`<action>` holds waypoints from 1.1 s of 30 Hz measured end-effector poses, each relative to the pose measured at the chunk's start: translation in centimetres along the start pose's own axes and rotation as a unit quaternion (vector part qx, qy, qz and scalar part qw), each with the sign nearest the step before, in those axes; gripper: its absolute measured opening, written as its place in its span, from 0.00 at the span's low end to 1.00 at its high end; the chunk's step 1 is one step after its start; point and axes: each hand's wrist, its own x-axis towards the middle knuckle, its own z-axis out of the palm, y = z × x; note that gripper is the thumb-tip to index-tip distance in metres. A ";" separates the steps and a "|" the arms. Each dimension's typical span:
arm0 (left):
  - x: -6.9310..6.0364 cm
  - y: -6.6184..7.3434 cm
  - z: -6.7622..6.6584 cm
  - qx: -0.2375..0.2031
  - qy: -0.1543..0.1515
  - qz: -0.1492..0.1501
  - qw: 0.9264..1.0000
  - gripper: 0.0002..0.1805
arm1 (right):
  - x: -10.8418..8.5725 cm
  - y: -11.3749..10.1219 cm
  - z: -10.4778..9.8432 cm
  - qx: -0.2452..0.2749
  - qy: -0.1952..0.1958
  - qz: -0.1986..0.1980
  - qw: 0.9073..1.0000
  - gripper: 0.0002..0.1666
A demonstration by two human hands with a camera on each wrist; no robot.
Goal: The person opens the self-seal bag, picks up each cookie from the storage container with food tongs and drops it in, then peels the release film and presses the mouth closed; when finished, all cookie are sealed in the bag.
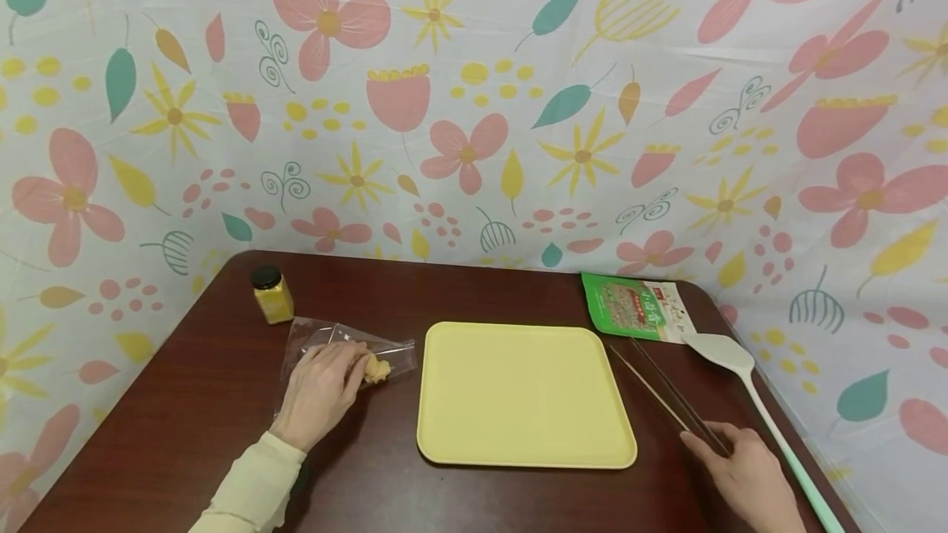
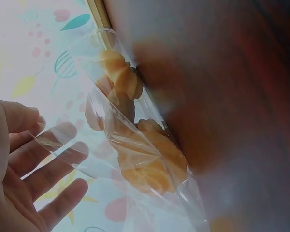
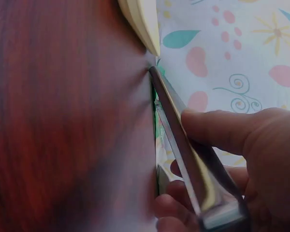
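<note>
On the left of the table, my left hand (image 1: 323, 389) pinches the edge of a clear plastic bag (image 1: 400, 354) between thumb and index finger. The left wrist view shows the other fingers (image 2: 63, 200) spread behind the film. Several golden, ridged cookies (image 2: 152, 162) lie inside the bag. At the table's right side, my right hand (image 1: 748, 475) grips metal tongs (image 1: 677, 397), thumb on one side and fingers round the other. Their two arms stand slightly apart with nothing between the tips, pointing toward the yellow tray (image 1: 526, 397).
A small jar with a black lid and yellow contents (image 1: 273, 296) stands at the back left. A green food packet (image 1: 629, 308) lies at the back right. Beside it rests a spatula (image 1: 755, 385) with a pale green handle, along the right edge. Flower-printed cloth (image 1: 474, 89) hangs behind.
</note>
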 end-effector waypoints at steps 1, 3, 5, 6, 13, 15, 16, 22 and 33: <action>0.0 0.0 0.0 -0.003 0.002 -0.003 1.000 0.06 | 0.0 0.1 0.0 -0.002 -0.001 0.002 1.000 0.49; 0.1 0.0 -0.1 -0.008 0.005 -0.010 1.000 0.06 | 0.1 0.3 0.2 -0.008 -0.005 0.006 1.000 0.48; 0.1 0.0 -0.2 -0.013 0.009 -0.015 1.000 0.07 | 0.1 0.4 0.3 -0.017 -0.010 0.002 1.000 0.46; 0.0 0.0 -0.2 -0.013 0.009 -0.017 1.000 0.07 | 0.1 0.5 0.4 -0.022 -0.015 0.001 1.000 0.46; -0.1 0.0 -0.3 -0.022 0.013 -0.021 0.999 0.08 | 0.1 0.7 0.8 -0.044 -0.044 -0.001 0.998 0.48; 0.0 0.1 -0.4 -0.026 0.014 -0.023 0.999 0.09 | 0.2 0.8 0.9 -0.045 -0.046 -0.004 0.998 0.48; 0.0 0.1 -0.4 -0.027 0.014 -0.023 0.999 0.09 | 0.2 0.8 0.9 -0.048 -0.046 -0.005 0.998 0.48; 0.2 0.2 -0.8 -0.025 0.022 -0.013 0.999 0.09 | 0.3 0.6 0.3 -0.058 -0.038 -0.004 0.998 0.51; 1.2 0.3 -2.1 -0.046 0.034 -0.021 0.998 0.08 | 0.8 -4.1 -0.2 -0.036 0.026 -0.064 0.997 0.48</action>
